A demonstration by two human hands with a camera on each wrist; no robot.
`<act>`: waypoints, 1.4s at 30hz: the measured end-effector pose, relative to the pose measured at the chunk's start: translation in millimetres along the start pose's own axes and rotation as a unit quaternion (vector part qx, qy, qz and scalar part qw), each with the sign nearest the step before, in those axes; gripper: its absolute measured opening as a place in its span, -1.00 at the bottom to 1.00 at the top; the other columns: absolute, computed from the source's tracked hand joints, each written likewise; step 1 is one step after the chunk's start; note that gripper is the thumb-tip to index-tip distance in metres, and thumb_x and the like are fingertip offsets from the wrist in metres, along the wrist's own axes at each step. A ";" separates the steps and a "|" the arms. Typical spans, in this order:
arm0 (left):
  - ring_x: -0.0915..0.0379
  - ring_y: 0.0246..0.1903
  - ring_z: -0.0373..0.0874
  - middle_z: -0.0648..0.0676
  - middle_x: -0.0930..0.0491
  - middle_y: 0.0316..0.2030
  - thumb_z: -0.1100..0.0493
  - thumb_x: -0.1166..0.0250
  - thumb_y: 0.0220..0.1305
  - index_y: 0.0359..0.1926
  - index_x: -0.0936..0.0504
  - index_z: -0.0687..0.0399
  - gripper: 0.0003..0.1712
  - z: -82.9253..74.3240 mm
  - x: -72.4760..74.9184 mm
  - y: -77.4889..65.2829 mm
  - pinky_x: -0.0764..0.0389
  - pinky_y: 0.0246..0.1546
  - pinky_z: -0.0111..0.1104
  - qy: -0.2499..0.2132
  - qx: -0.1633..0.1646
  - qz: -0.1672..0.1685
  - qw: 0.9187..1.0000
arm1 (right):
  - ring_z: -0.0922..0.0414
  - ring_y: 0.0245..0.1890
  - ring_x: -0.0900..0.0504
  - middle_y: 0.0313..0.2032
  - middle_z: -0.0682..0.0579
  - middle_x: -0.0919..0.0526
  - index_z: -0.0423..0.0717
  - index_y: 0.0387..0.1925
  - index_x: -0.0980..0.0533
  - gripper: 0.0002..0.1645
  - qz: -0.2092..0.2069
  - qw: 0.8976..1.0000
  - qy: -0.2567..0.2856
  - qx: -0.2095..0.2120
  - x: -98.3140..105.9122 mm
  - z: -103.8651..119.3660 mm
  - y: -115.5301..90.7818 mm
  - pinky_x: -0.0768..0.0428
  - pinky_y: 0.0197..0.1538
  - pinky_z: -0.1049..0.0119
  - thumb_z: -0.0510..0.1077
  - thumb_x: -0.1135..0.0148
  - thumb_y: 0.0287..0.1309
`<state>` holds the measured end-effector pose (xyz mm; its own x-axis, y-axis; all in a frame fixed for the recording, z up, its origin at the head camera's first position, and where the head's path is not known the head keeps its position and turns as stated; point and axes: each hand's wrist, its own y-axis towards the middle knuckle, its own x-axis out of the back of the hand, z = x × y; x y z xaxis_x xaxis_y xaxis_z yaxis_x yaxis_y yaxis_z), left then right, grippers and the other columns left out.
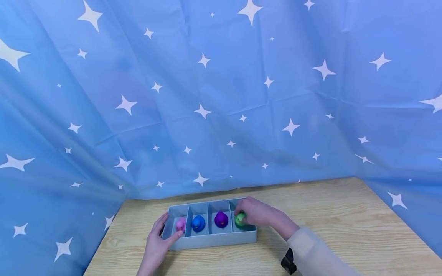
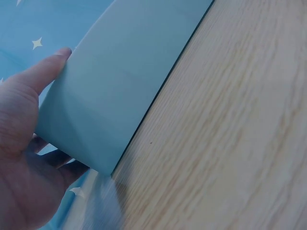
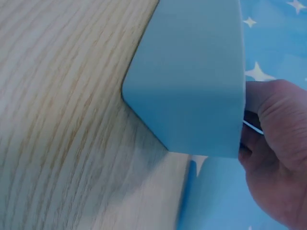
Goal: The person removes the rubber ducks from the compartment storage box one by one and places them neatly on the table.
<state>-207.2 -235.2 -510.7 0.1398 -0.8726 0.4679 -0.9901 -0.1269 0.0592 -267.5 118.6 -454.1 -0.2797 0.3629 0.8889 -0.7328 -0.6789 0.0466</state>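
Note:
A light blue box (image 1: 214, 241) with compartments in a row sits on the table. My left hand (image 1: 157, 243) grips its left end, the thumb on the front rim and the fingers along the end wall; the left wrist view shows this hand (image 2: 29, 129) around the corner. A green rubber duck (image 1: 239, 220) is in the rightmost compartment, pinched by my right hand (image 1: 257, 212). In the right wrist view the fingers of that hand (image 3: 280, 139) are hidden behind the box wall (image 3: 192, 86). A pink duck (image 1: 180, 224), a blue duck (image 1: 198, 223) and a purple duck (image 1: 221, 219) occupy the other compartments, one each.
The wooden table (image 1: 328, 222) extends on both sides of the box. Behind it hangs a blue cloth (image 1: 221, 88) with white stars, which also closes off the left and right sides. A black strap (image 1: 288, 262) shows at the right sleeve (image 1: 317, 251).

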 end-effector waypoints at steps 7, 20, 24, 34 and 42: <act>0.06 0.50 0.38 0.38 -0.13 0.51 -0.09 -0.58 0.12 0.54 -0.20 0.27 0.13 -0.8 3.4 -1.5 -0.08 0.46 0.20 0.008 0.027 0.005 1.000 | 0.24 -0.23 -0.53 -0.22 0.11 -0.68 -0.21 -0.10 -0.74 -0.74 -0.014 0.999 0.029 0.019 6.7 2.5 -2.4 -0.59 -0.16 0.34 -0.36 -0.44 0.14; 0.02 0.48 0.40 0.40 -0.15 0.50 -0.08 -0.57 0.15 0.53 -0.22 0.28 0.09 -2.5 5.5 -0.8 -0.14 0.44 0.18 0.013 0.021 0.003 1.000 | 0.22 -0.20 -0.61 -0.18 0.12 -0.68 -0.19 -0.07 -0.71 -0.73 -0.041 0.993 0.110 0.030 25.8 2.8 -20.5 -0.71 -0.11 0.24 -0.38 -0.32 0.20; 0.01 0.48 0.41 0.41 -0.16 0.49 -0.07 -0.56 0.16 0.53 -0.21 0.31 0.10 -1.8 5.3 -0.3 -0.15 0.44 0.17 0.015 0.016 0.004 1.000 | 0.20 -0.15 -0.66 -0.12 0.09 -0.70 -0.18 -0.05 -0.69 -0.75 -0.050 0.993 0.100 0.033 34.6 1.8 -27.3 -0.72 -0.03 0.09 -0.36 -0.34 0.23; 0.01 0.48 0.41 0.41 -0.16 0.50 -0.07 -0.57 0.16 0.53 -0.22 0.28 0.09 -0.3 2.8 -0.7 -0.17 0.44 0.16 0.008 0.018 0.001 1.000 | 0.14 -0.14 -0.66 -0.12 0.09 -0.70 -0.15 -0.09 -0.69 -0.73 -0.084 0.990 0.113 0.028 42.5 -16.4 -49.8 -0.72 -0.03 0.17 -0.39 -0.38 0.17; 0.02 0.47 0.42 0.43 -0.15 0.49 -0.07 -0.56 0.17 0.53 -0.21 0.31 0.09 -4.5 0.6 -0.9 -0.16 0.44 0.18 0.008 0.022 0.006 1.000 | 0.09 -0.13 -0.65 -0.12 0.01 -0.71 -0.24 -0.09 -0.68 -0.71 -0.110 0.987 0.114 0.011 41.7 -45.4 -67.7 -0.72 -0.05 0.05 -0.47 -0.35 0.13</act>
<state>-206.3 -233.5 -506.5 0.1280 -0.8664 0.4827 -0.9904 -0.1377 0.0154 -257.8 208.6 -440.8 -0.2487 0.6361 0.7304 -0.7780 -0.5804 0.2405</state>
